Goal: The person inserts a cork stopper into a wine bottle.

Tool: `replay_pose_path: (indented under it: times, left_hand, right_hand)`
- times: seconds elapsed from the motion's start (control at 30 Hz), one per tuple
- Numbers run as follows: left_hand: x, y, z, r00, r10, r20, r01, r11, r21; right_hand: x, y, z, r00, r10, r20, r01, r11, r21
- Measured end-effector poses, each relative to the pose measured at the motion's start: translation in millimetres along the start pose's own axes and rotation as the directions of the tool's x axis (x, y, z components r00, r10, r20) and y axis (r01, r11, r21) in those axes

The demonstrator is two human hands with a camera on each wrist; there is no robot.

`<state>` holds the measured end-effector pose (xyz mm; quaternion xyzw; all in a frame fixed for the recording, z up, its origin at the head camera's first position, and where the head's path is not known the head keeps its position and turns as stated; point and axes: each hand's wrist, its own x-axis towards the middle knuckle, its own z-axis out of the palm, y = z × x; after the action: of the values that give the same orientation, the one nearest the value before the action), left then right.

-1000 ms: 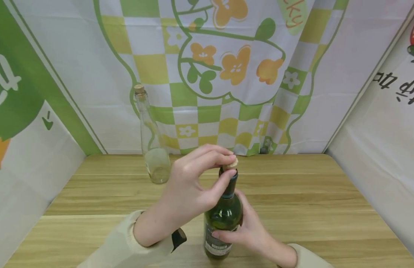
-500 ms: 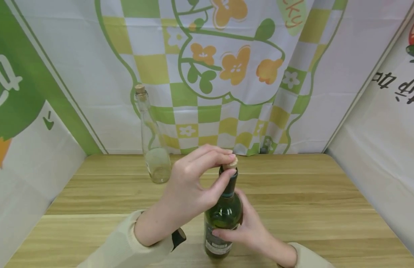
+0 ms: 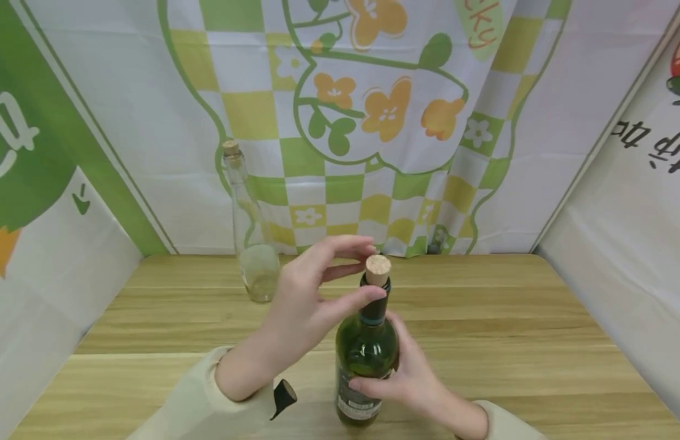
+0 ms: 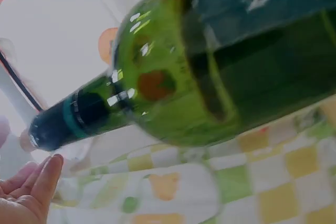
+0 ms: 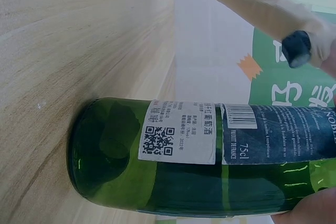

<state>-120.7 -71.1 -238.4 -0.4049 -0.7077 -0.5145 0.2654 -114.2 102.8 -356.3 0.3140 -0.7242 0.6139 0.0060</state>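
Note:
A green wine bottle (image 3: 363, 349) stands upright on the wooden table, a cork (image 3: 378, 269) sticking up out of its mouth. My right hand (image 3: 414, 376) grips the bottle around its body from the right, thumb across the label. Beside the cork, my left hand (image 3: 304, 311) has its thumb and fingers spread apart, holding nothing. In the left wrist view, the fingertips (image 4: 50, 174) lie close to the dark bottle neck (image 4: 68, 119). The right wrist view shows the white back label (image 5: 178, 132) and the bottle's base on the tabletop.
A clear glass bottle (image 3: 257, 269) with a cork stopper stands at the back left of the table (image 3: 483, 318). Printed cloth (image 3: 340, 195) hangs behind, with fabric walls on both sides. A small black device (image 3: 284, 397) sits at the left wrist.
My left thumb and fingers have let go of the cork and spread apart, leaving its top in view. The right hand and the wine bottle have stayed in place.

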Motion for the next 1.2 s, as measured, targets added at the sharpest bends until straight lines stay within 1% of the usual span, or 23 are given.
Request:
replay_pose_path:
  times: [0.03,0.07,0.13,0.17,0.23,0.3,0.33,0.4,0.43,0.5,0.57,0.6,0.7,0.77,0.8,0.87,0.93,1.03,1.1,1.17,1.2]
  left_hand:
    - [-2.5,-4.0,-1.1,1.0,-0.022,0.008,0.022,1.0,-0.02]
    - [-5.5,-8.5,-2.4,0.998,-0.058,0.022,0.059,0.998,-0.038]
    - [-13.5,-20.1,-4.8,0.988,-0.141,0.067,0.145,0.987,-0.063]
    - [-18.3,-27.2,-6.0,0.979,-0.177,0.099,0.184,0.981,-0.067]
    - [-29.1,-42.1,-8.8,0.954,-0.24,0.182,0.256,0.964,-0.075]
    - [-40.5,-56.4,-12.0,0.917,-0.277,0.286,0.31,0.947,-0.079]
    - [-45.8,-62.7,-13.4,0.897,-0.281,0.34,0.325,0.942,-0.079]
    - [-55.5,-73.1,-15.6,0.846,-0.294,0.445,0.361,0.93,-0.071]
    - [-59.7,-77.4,-16.0,0.822,-0.296,0.487,0.37,0.927,-0.06]
    - [-66.6,-83.7,-15.5,0.777,-0.305,0.551,0.392,0.919,-0.043]
    - [-73.0,-89.0,-14.0,0.743,-0.316,0.59,0.41,0.912,-0.029]
    - [-76.0,-91.2,-12.8,0.73,-0.32,0.604,0.42,0.907,-0.027]
    - [-85.1,-97.1,-8.5,0.702,-0.319,0.637,0.424,0.905,-0.013]
    - [-90.4,-100.4,-5.2,0.689,-0.303,0.658,0.411,0.912,-0.01]
    - [-92.7,-102.1,-3.3,0.684,-0.294,0.668,0.404,0.915,-0.011]
    - [-96.7,-105.5,0.3,0.679,-0.266,0.684,0.38,0.925,-0.017]
    - [-99.3,-108.3,3.9,0.673,-0.245,0.698,0.376,0.926,-0.037]
    - [-101.4,-111.1,9.7,0.655,-0.229,0.72,0.405,0.911,-0.08]
    - [-101.8,-111.9,13.6,0.641,-0.22,0.735,0.435,0.893,-0.112]
    - [-101.8,-112.0,17.0,0.631,-0.214,0.745,0.466,0.873,-0.145]
    - [-101.7,-111.8,18.2,0.63,-0.21,0.748,0.475,0.866,-0.157]
  right_hand:
    - [0.3,0.1,0.2,1.0,-0.002,-0.002,0.002,1.0,-0.005]
    - [0.6,0.1,0.3,1.0,-0.004,-0.003,0.004,1.0,-0.011]
    - [1.0,0.3,0.2,1.0,-0.005,-0.001,0.005,1.0,-0.015]
    - [1.0,0.1,0.0,1.0,0.0,0.001,0.0,1.0,-0.015]
    - [1.0,0.2,-0.4,1.0,0.01,-0.001,-0.01,1.0,-0.017]
    - [0.9,-0.1,-0.8,1.0,0.017,0.001,-0.017,1.0,-0.021]
    - [0.9,-0.3,-1.0,1.0,0.019,0.001,-0.019,0.999,-0.029]
    - [0.7,-0.2,-1.4,1.0,0.017,-0.005,-0.017,0.999,-0.049]
    - [0.6,-0.1,-1.6,1.0,0.016,-0.006,-0.016,0.998,-0.057]
    - [0.4,0.2,-1.8,1.0,0.012,-0.006,-0.013,0.998,-0.066]
    - [0.3,0.7,-1.9,1.0,0.013,-0.002,-0.013,0.998,-0.06]
    - [0.4,0.8,-1.8,1.0,0.013,0.0,-0.013,0.998,-0.057]
    - [0.6,0.7,-1.3,1.0,0.013,0.002,-0.013,0.999,-0.05]
    - [0.6,0.4,-1.1,1.0,0.014,0.0,-0.014,0.999,-0.052]
    - [0.5,0.2,-1.0,1.0,0.013,-0.001,-0.013,0.998,-0.054]
    - [0.4,0.2,-1.1,1.0,0.015,-0.003,-0.016,0.998,-0.063]
    - [0.2,-0.1,-1.5,0.999,0.033,0.0,-0.033,0.997,-0.064]
    - [-0.2,-0.7,-2.4,0.998,0.069,0.014,-0.069,0.997,-0.043]
    - [-0.4,-1.2,-3.4,0.996,0.082,0.027,-0.081,0.996,-0.026]
    - [-0.5,-1.4,-4.3,0.997,0.074,0.038,-0.073,0.997,-0.015]
    - [-0.4,-1.4,-4.7,0.997,0.065,0.04,-0.064,0.998,-0.016]
